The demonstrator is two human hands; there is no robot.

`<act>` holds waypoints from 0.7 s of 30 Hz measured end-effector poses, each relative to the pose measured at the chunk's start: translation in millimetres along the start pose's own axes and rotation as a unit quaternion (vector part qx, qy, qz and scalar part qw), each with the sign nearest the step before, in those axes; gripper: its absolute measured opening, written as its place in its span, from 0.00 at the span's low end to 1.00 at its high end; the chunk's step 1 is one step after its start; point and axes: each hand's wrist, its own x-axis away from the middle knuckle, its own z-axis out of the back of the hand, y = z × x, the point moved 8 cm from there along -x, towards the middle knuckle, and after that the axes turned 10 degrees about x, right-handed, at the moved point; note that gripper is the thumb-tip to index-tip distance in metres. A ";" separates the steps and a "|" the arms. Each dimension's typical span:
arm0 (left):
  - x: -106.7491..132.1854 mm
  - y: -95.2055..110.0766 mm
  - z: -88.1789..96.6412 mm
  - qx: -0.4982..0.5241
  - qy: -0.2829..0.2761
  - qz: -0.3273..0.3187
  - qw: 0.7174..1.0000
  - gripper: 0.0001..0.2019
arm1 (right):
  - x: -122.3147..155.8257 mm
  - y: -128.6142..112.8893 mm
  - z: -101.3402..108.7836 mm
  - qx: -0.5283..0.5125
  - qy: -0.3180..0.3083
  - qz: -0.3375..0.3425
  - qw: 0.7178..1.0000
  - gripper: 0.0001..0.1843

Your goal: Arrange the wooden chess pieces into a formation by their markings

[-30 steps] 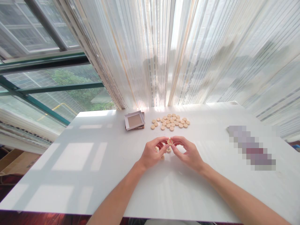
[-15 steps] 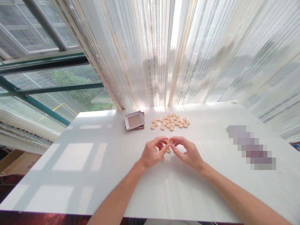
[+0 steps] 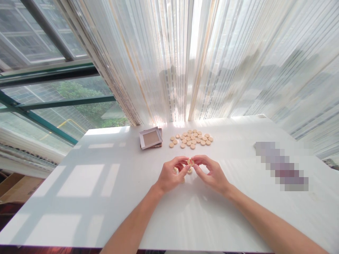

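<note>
Looks like a home sunroom: sheer curtains [image 3: 212, 63] far, big window [image 3: 53, 88] left, white surface [image 3: 106, 197], wooden game discs [image 3: 191, 138].

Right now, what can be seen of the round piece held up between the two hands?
The round piece is a small, flat disc, pale tan and wooden-looking, with a red mark on its face that is too small to read. It is pinched between the fingertips of the left hand and the right hand, just above the white table, face towards the camera.
</note>
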 end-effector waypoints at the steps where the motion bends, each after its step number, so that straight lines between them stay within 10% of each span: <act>1: 0.0 0.1 0.5 0.000 0.003 -0.001 1.000 0.14 | -0.1 -0.1 0.1 -0.002 0.000 -0.002 1.000 0.10; 21: 0.0 4.0 -3.2 -0.013 -0.016 -0.027 0.999 0.13 | -0.7 -1.2 -1.9 -0.020 -0.021 -0.008 1.000 0.09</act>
